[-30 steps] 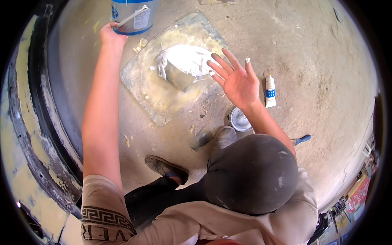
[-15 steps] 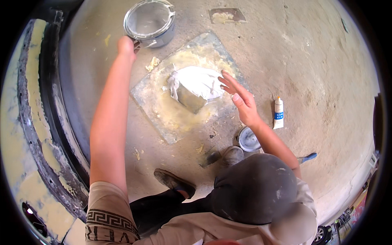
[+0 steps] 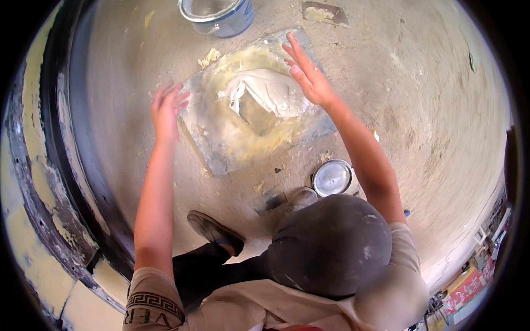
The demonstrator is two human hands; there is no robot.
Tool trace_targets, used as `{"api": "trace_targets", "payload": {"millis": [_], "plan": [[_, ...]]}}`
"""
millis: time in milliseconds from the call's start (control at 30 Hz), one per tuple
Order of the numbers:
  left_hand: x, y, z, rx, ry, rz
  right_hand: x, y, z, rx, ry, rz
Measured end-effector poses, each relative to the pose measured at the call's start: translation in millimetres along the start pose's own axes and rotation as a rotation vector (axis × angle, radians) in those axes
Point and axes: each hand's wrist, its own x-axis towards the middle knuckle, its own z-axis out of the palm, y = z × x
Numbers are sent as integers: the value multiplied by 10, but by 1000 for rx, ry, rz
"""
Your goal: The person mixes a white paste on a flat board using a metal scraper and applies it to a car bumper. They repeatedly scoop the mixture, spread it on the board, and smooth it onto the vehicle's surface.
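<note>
A smooth heap of off-white putty [image 3: 279, 94] lies on a grey square board [image 3: 207, 146] on the floor, its surface smeared with yellowish residue. Beside the board's left corner, my left hand [image 3: 168, 107] hangs in the air, slightly blurred, fingers apart and holding nothing. My right hand [image 3: 309, 77] is stretched out flat over the right side of the board, close to the putty, with nothing in it. Past the board's far edge stands a metal bucket [image 3: 232, 21], cut off by the frame top; neither hand touches it.
A round tin [image 3: 333, 177] sits by my shoe, with a dark flat plate [image 3: 268, 201] nearby. My right arm mostly hides a tube [image 3: 376, 135] and a blue handle [image 3: 407, 213]. A putty-smeared plate [image 3: 327, 14] lies far off. Filler-patched bodywork [image 3: 41, 187] runs along the left.
My left hand has come away from the bucket, back toward the board's left corner. The right hand stays open, now higher in view. The view has shifted, so the bucket sits nearer the top.
</note>
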Motion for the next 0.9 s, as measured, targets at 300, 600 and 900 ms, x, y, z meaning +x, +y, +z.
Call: {"api": "trace_targets", "payload": {"millis": [300,600,900], "plan": [[-550,-290,-544,29,101,-3,-391,-97,-364,-432,-55,83],[-918,-691,-467,21,73,35,-811,-439,-93,-455,267,129],[-1503,-1160,-217,169,54,-45,-781,-762,1432,-828,32,30]]}}
